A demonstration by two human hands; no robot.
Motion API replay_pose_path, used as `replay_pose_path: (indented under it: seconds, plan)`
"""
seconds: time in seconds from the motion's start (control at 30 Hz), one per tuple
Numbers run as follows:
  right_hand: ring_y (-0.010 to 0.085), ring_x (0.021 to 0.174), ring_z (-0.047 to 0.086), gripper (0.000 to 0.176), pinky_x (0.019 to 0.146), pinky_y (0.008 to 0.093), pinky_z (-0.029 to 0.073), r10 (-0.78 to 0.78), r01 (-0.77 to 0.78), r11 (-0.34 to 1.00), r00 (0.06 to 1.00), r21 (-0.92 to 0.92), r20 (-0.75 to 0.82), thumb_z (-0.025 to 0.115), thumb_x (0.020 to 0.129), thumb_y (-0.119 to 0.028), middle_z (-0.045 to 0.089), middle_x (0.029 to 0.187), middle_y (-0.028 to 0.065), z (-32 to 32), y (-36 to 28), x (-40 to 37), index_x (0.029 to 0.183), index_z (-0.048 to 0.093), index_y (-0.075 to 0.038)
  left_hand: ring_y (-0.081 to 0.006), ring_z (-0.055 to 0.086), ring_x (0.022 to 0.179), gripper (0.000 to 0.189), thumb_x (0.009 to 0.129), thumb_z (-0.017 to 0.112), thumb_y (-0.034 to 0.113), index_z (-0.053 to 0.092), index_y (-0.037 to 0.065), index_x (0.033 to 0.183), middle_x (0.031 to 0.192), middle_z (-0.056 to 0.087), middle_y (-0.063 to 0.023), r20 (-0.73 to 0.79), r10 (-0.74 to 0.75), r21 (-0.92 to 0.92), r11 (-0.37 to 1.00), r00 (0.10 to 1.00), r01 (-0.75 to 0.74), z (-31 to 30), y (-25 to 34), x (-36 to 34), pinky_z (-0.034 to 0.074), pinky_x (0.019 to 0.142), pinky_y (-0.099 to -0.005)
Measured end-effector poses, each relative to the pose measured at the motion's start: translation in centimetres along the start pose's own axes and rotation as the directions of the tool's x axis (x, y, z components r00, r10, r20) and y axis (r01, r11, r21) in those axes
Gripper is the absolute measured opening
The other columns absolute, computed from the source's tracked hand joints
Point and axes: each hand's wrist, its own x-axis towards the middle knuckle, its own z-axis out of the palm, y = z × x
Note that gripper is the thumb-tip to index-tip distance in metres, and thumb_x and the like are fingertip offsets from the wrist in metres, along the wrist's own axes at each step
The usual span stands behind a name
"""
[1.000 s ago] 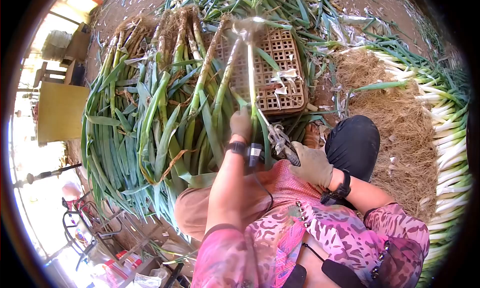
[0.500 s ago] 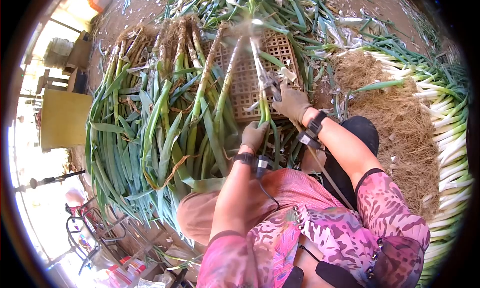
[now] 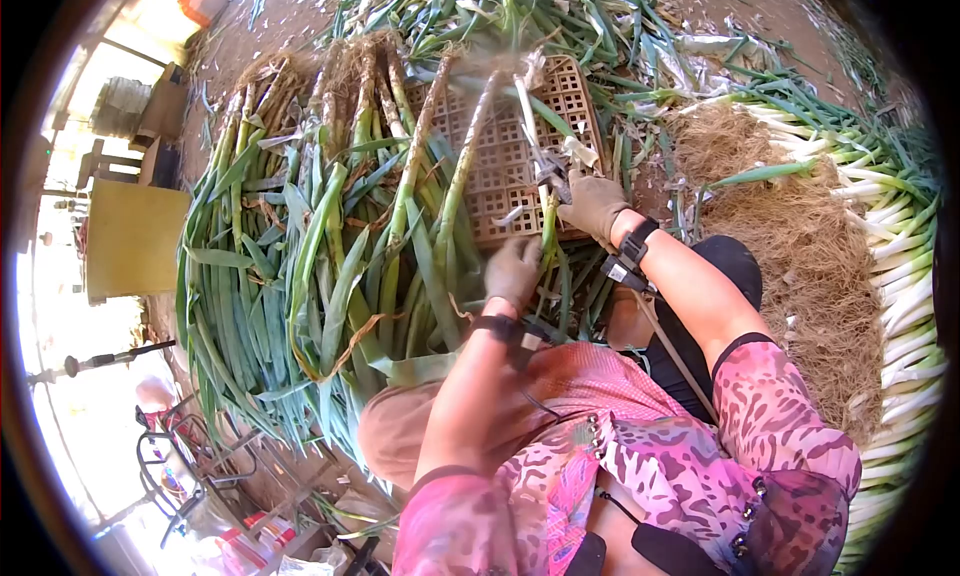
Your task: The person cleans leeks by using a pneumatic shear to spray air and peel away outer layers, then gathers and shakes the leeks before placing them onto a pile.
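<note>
My right hand (image 3: 592, 206), in a tan glove, is closed round a metal tool (image 3: 556, 179) with a hose running down from it. The tool lies against a leek stalk (image 3: 528, 111) over a tan plastic crate (image 3: 580, 96). My left hand (image 3: 513, 273), gloved too, is at the green lower part of that stalk; its fingers are blurred, and whether they grip it is unclear. Left of it, untrimmed leeks (image 3: 300, 236) with brown roots lie in a large pile, two stalks leaning on the crate.
Peeled white leeks (image 3: 905, 286) line the right side, beside a heap of cut roots (image 3: 790, 246). Leaf scraps (image 3: 600, 21) cover the ground beyond the crate. A yellow board (image 3: 135, 241) and a metal rack (image 3: 165, 466) are on the left.
My left hand has shifted slightly and its fingers have loosened from their hold round the stalk. My right hand and the tool have moved a little right and down.
</note>
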Motion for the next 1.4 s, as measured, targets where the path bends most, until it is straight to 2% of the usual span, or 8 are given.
replay_pose_path:
  seconds: [0.17, 0.3, 0.43, 0.57, 0.73, 1.07, 1.33, 1.4]
  plan:
    - [0.0355, 0.099, 0.07, 0.058, 0.086, 0.045, 0.054, 0.005, -0.008, 0.997, 0.999, 0.072, 0.04, 0.069, 0.08, -0.04, 0.072, 0.101, 0.0212, -0.4, 0.6, -1.6, 0.119, 0.056, 0.001, -0.0333, 0.063, 0.102, 0.037, 0.086, 0.07, 0.035, 0.062, 0.01, 0.111, 0.103, 0.067, -0.0116, -0.3, 0.169, 0.659, 0.749, 0.939, 0.075, -8.8, -1.0, 1.5, 0.051, 0.083, -0.045]
    - [0.0381, 0.102, 0.068, 0.063, 0.09, 0.046, 0.052, 0.006, -0.026, 0.988, 0.991, 0.153, 0.134, 0.067, 0.081, -0.042, 0.07, 0.104, 0.0251, 0.2, 0.0, -4.0, 0.125, 0.055, 0.002, -0.0315, 0.068, 0.106, 0.041, 0.083, 0.073, 0.041, 0.07, 0.01, 0.111, 0.108, 0.072, -0.0141, 0.014, -0.286, 0.788, 0.593, 0.958, 0.166, -10.0, 1.3, 2.6, 0.053, 0.088, -0.0429]
    - [0.0405, 0.098, 0.068, 0.062, 0.088, 0.047, 0.053, -0.013, -0.016, 0.971, 0.993, 0.239, 0.12, 0.066, 0.081, -0.043, 0.07, 0.101, 0.0268, 0.9, 0.1, -5.1, 0.122, 0.056, 0.003, -0.0315, 0.068, 0.109, 0.045, 0.083, 0.068, 0.042, 0.074, 0.008, 0.112, 0.113, 0.072, -0.0168, 0.152, -0.324, 0.684, 0.716, 0.934, 0.138, -8.2, 3.4, 3.0, 0.054, 0.092, -0.0416]
    - [0.0426, 0.091, 0.068, 0.058, 0.084, 0.0475, 0.053, -0.049, 0.021, 0.932, 0.996, 0.363, 0.069, 0.065, 0.082, -0.044, 0.069, 0.092, 0.0291, 1.4, 0.5, -5.0, 0.114, 0.059, 0.005, -0.034, 0.07, 0.102, 0.037, 0.086, 0.068, 0.036, 0.074, 0.007, 0.108, 0.109, 0.072, -0.0177, 0.146, 0.106, 0.619, 0.765, 0.983, -0.175, -5.4, 3.2, 3.6, 0.055, 0.085, -0.0395]
    - [0.0428, 0.087, 0.067, 0.052, 0.079, 0.0482, 0.052, -0.107, 0.064, 0.855, 0.993, 0.515, 0.054, 0.064, 0.083, -0.042, 0.068, 0.089, 0.029, 0.2, 0.8, -6.2, 0.106, 0.059, 0.004, -0.0377, 0.064, 0.115, 0.068, 0.07, 0.081, 0.043, 0.065, -0.006, 0.115, 0.12, 0.065, -0.0286, 0.201, -0.328, 0.348, 0.905, 0.923, 0.246, -5.0, 0.0, 3.2, 0.051, 0.098, -0.0405]
    - [0.0432, 0.084, 0.067, 0.057, 0.077, 0.0518, 0.051, -0.175, 0.119, 0.894, 0.98, 0.432, 0.094, 0.065, 0.082, -0.036, 0.068, 0.088, 0.0262, 1.6, -0.6, -18.4, 0.124, 0.05, -0.001, -0.0141, 0.066, 0.077, 0.042, 0.091, 0.072, 0.035, 0.07, -0.005, 0.105, 0.09, 0.072, -0.0091, 0.241, -0.188, -0.342, 0.902, 0.952, 0.265, -7.1, 0.2, 3.9, 0.053, 0.069, -0.0279]
    - [0.041, 0.089, 0.068, 0.063, 0.081, 0.0502, 0.052, -0.162, 0.105, 0.908, 0.981, 0.406, 0.11, 0.067, 0.081, -0.035, 0.069, 0.092, 0.0258, -0.5, -0.7, -21.1, 0.127, 0.048, 0.004, -0.015, 0.064, 0.075, 0.042, 0.091, 0.069, 0.038, 0.073, -0.003, 0.097, 0.083, 0.072, -0.0089, 0.021, -0.254, -0.194, 0.948, 0.967, 0.253, -2.3, -2.0, 4.3, 0.051, 0.07, -0.0309]
    - [0.0414, 0.088, 0.068, 0.063, 0.08, 0.0503, 0.052, -0.157, 0.122, 0.919, 0.985, 0.376, 0.065, 0.067, 0.082, -0.034, 0.069, 0.091, 0.0261, 0.5, -0.5, -20.7, 0.127, 0.048, 0.005, -0.0273, 0.068, 0.088, 0.046, 0.09, 0.066, 0.044, 0.074, 0.0, 0.101, 0.092, 0.073, -0.0169, 0.034, -0.283, -0.171, 0.943, 0.959, 0.284, -1.8, -1.7, 4.3, 0.052, 0.08, -0.0373]
